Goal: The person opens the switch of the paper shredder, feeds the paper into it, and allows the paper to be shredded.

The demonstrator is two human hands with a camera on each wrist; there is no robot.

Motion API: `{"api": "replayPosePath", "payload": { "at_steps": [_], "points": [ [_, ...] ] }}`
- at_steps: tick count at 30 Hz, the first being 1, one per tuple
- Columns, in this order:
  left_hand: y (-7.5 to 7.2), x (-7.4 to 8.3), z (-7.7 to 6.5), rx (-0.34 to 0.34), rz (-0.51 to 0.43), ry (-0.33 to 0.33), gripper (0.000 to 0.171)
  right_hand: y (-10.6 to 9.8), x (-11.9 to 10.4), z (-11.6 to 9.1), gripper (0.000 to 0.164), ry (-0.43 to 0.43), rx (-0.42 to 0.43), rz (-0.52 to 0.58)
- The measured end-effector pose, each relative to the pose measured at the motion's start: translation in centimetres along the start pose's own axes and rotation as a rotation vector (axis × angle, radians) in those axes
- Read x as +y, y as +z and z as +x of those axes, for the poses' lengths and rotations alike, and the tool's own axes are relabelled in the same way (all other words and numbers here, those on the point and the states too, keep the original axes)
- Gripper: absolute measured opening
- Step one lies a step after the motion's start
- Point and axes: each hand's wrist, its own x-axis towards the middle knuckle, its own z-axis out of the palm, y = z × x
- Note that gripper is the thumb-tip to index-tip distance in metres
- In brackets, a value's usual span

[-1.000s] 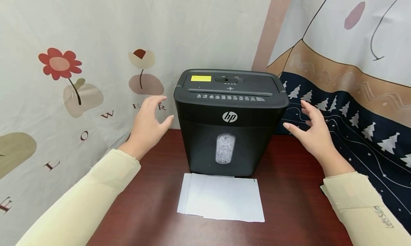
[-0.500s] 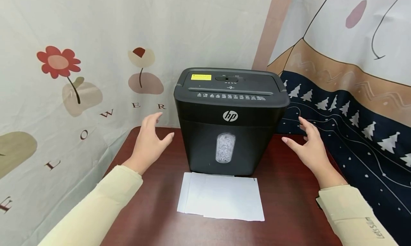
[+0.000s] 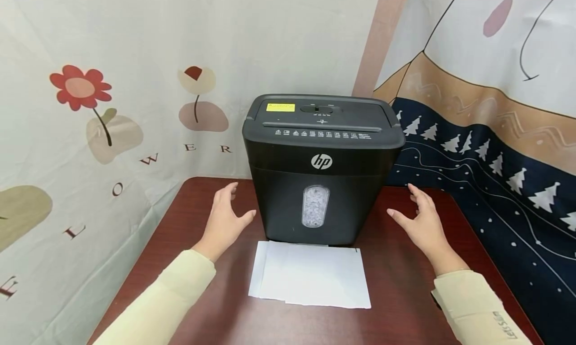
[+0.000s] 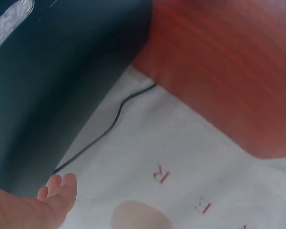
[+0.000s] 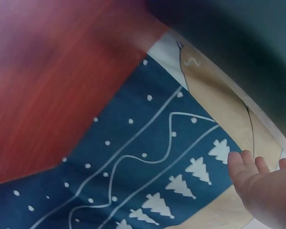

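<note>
A black HP paper shredder (image 3: 288, 195) stands upright toward the back of the table, shredded bits showing in its front window (image 3: 316, 206). My left hand (image 3: 225, 222) hovers just left of its body, fingers loosely bent, thumb pointing at it, nothing held. On the opposite side my right hand (image 3: 420, 225) mirrors that pose, thumb apart from the fingers, with a gap to the shredder. Several white paper sheets (image 3: 315, 277) lie overlapping flat in front of the shredder's base. Both wrist views show the hands' fingers with nothing in them.
The reddish-brown table (image 3: 265, 325) has its back edge close to a pale flower-print curtain (image 3: 135, 30). A navy tree-print cloth (image 3: 508, 225) hangs along the right side. In the left wrist view, a thin black cord (image 4: 115, 121) runs behind the shredder.
Both hands have come down from beside the shredder's upper part to its lower sides and drawn slightly inward. The shredder and paper sheets stay in place.
</note>
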Motion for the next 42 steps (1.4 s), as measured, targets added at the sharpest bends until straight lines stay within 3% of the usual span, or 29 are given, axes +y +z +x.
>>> {"api": "replayPosePath", "payload": {
  "at_steps": [10, 21, 35, 42],
  "points": [
    [3.0, -1.4, -0.8, -0.104, -0.024, -0.121, 0.076, 1.3, 1.4, -1.0, 0.081, 0.097, -0.044, -0.022],
    [5.9, -2.8, -1.8, -0.150, -0.035, -0.204, 0.073, 3.3, 2.9, -1.8, 0.080, 0.218, -0.102, -0.014],
    [8.6, -3.9, -2.5, -0.169, 0.023, -0.246, 0.066, 6.3, 4.1, -2.7, 0.079, 0.351, -0.179, 0.013],
    [10.2, -4.1, -2.6, -0.190, 0.037, -0.252, 0.065, 7.6, 4.9, -3.2, 0.075, 0.360, -0.198, 0.010]
  ]
}}
